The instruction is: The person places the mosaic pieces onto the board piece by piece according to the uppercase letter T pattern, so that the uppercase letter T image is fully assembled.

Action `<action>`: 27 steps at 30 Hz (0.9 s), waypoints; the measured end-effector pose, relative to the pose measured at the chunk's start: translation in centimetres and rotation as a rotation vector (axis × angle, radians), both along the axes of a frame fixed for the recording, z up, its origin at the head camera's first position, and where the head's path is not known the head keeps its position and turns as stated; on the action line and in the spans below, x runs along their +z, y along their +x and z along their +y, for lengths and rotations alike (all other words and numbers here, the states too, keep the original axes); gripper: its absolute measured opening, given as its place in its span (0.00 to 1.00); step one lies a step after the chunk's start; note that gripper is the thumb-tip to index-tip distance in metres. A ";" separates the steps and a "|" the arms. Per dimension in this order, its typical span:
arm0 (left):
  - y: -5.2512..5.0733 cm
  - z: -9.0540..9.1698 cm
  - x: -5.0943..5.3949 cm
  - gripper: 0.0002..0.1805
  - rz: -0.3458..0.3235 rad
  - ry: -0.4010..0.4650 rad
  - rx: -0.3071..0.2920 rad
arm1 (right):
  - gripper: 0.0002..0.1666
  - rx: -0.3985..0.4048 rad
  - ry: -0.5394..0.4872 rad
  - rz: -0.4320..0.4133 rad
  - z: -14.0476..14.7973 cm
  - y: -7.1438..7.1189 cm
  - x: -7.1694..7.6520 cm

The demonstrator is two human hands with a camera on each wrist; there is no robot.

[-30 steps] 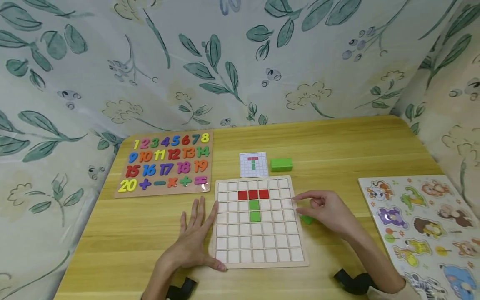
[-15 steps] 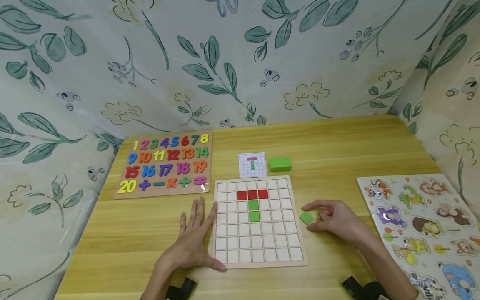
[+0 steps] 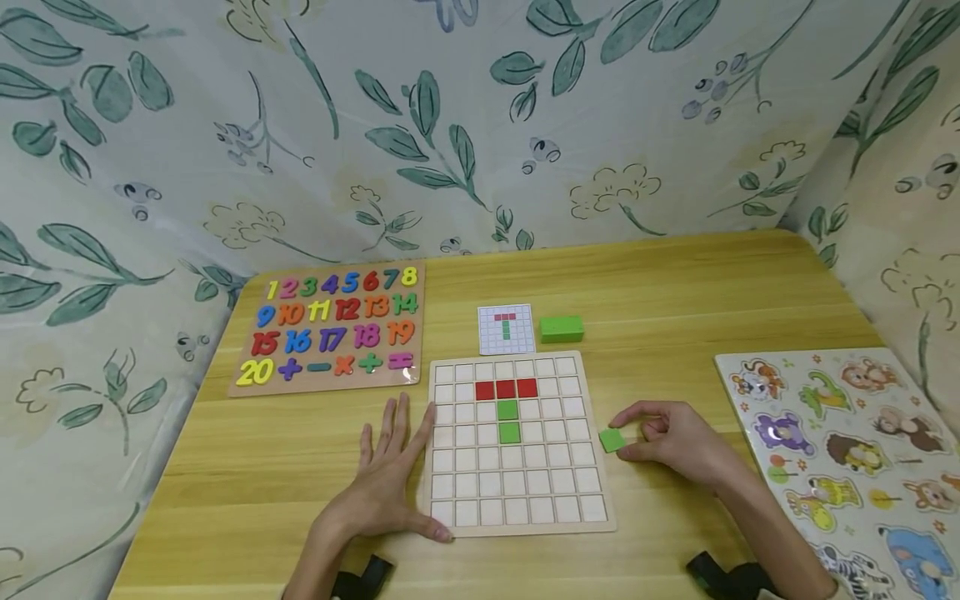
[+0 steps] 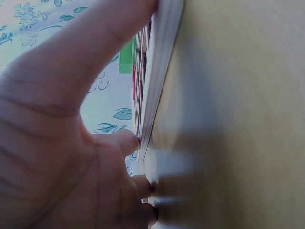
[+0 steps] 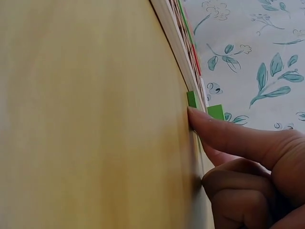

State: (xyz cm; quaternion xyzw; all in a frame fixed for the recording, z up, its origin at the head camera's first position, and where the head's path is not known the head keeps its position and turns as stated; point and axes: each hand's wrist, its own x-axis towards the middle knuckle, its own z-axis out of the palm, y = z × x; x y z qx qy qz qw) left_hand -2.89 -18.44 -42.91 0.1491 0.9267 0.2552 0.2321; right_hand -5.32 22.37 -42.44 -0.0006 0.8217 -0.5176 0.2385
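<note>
A square wooden grid board (image 3: 537, 483) lies on the table, with a row of three red tiles (image 3: 506, 389) and two green tiles (image 3: 508, 422) below its middle one. My left hand (image 3: 378, 492) is spread flat at the board's left side, thumb and index fingertip against its edge. To the right of the board, a loose green tile (image 3: 611, 440) lies on the table. My right hand (image 3: 678, 442) has it between thumb and index finger, the other fingers curled. In the right wrist view the thumb (image 5: 228, 136) touches the tile (image 5: 192, 99).
A small pattern card (image 3: 487, 340) showing a red and green T lies behind the board, beside a green block-shaped stack (image 3: 562, 329). A number puzzle (image 3: 242, 382) is at the back left, an animal puzzle (image 3: 806, 371) at the right. A patterned curtain (image 3: 480, 108) rises behind the table.
My right hand has drawn back from the board's right edge towards me and right. The loose green tile, mostly covered before, now shows and has turned slightly. My left hand stays put.
</note>
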 end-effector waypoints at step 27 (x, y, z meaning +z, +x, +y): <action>0.1 0.0 0.0 0.86 0.018 0.017 0.009 | 0.17 0.097 0.021 0.080 -10.0 0.0 1.3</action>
